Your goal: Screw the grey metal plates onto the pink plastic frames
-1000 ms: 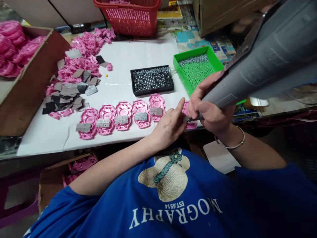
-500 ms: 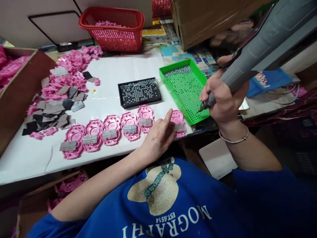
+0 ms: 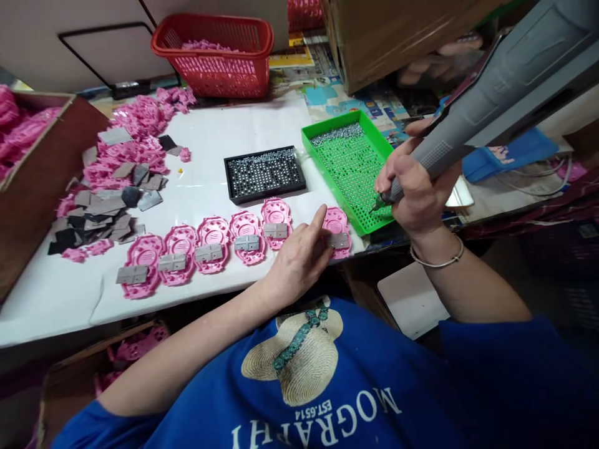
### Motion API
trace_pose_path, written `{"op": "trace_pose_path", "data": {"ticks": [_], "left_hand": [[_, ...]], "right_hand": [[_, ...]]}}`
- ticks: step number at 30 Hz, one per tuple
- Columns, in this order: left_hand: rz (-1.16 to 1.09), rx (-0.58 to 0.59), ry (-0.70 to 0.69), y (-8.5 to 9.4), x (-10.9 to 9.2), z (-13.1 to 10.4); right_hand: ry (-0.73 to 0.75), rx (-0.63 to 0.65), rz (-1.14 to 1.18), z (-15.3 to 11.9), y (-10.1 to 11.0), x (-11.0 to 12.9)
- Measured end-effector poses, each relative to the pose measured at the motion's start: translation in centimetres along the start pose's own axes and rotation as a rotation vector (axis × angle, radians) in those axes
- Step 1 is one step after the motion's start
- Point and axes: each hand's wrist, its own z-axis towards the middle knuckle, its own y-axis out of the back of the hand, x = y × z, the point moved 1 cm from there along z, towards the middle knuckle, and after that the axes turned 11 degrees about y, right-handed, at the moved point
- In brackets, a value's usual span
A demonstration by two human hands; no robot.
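My right hand (image 3: 414, 184) is wrapped round a grey electric screwdriver (image 3: 449, 134), which slants down to the left. Its bit points at the near right part of a green perforated tray (image 3: 327, 178) with small screws in it; whether it touches a screw I cannot tell. My left hand (image 3: 299, 259) rests at the table's front edge, one finger stretched out and the others bent against the left side of a pink plastic shell (image 3: 336, 221). A grey plate (image 3: 337, 241) lies across that shell. More pink shells (image 3: 213, 234) with grey plates form a row to the left.
A black perforated tray (image 3: 264, 178) of screws stands behind the row. Loose pink parts (image 3: 135, 143) and dark flat pieces (image 3: 96, 215) are heaped on the left, by a brown box (image 3: 70, 156). A red basket (image 3: 215, 56) and a cardboard box (image 3: 393, 37) stand at the back.
My right hand and the screwdriver have moved slightly left and down over the green tray. My left hand stays at the same shell.
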Motion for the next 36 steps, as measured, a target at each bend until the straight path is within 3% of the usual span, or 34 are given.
{"op": "trace_pose_path", "data": {"ticks": [6,11,16,20,25,36], "left_hand": [[-0.022,-0.001,0.000,-0.1,0.1,-0.1],[-0.044,-0.010,0.024,-0.4,0.4,-0.1],[-0.167,0.000,0.067,-0.6,0.4,0.1],[-0.230,0.013,0.103,-0.7,0.2,0.1],[-0.243,0.011,0.121,-0.7,0.1,0.2],[-0.214,0.008,0.109,-0.8,0.3,0.1]], "right_hand": [[0.059,-0.002,0.076,0.4,-0.2,0.2],[0.159,-0.027,0.144,1.3,-1.5,2.8],[0.037,0.013,0.184,0.4,-4.1,5.1],[0.035,0.119,0.309,-1.2,-5.5,4.1],[0.031,0.121,0.302,-2.3,-5.9,2.4],[-0.034,0.168,0.242,-2.6,-6.0,2.7]]}}
